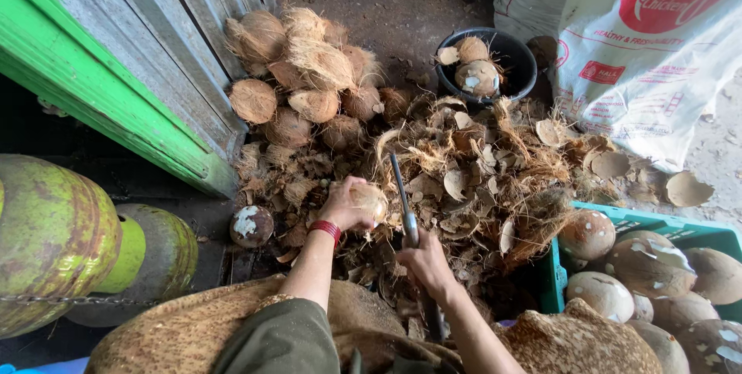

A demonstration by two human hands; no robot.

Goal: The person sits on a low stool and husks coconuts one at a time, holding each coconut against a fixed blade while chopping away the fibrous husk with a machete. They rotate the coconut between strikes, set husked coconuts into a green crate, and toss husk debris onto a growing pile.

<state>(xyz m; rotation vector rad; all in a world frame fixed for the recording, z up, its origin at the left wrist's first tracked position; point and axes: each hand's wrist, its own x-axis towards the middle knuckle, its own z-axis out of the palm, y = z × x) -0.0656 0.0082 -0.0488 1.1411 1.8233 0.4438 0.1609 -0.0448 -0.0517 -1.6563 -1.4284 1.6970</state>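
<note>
My left hand (pixel 345 205), with a red band at the wrist, grips a husked coconut (pixel 371 199) low over a heap of husk scraps (pixel 464 173). My right hand (pixel 423 261) is closed around the handle of a long dark knife (pixel 402 192) whose blade points away from me, just right of the coconut. A pile of fibrous brown coconuts (pixel 305 73) lies beyond my left hand against a wooden wall. Brown speckled cloth covers my knees at the bottom.
A black bucket (pixel 516 61) with peeled coconuts stands at the back. A green crate (pixel 665 227) of peeled coconuts is at the right, a white printed sack (pixel 641 49) behind it. Green gas cylinders (pixel 54 235) sit at the left. One partly peeled coconut (pixel 251 226) lies alone.
</note>
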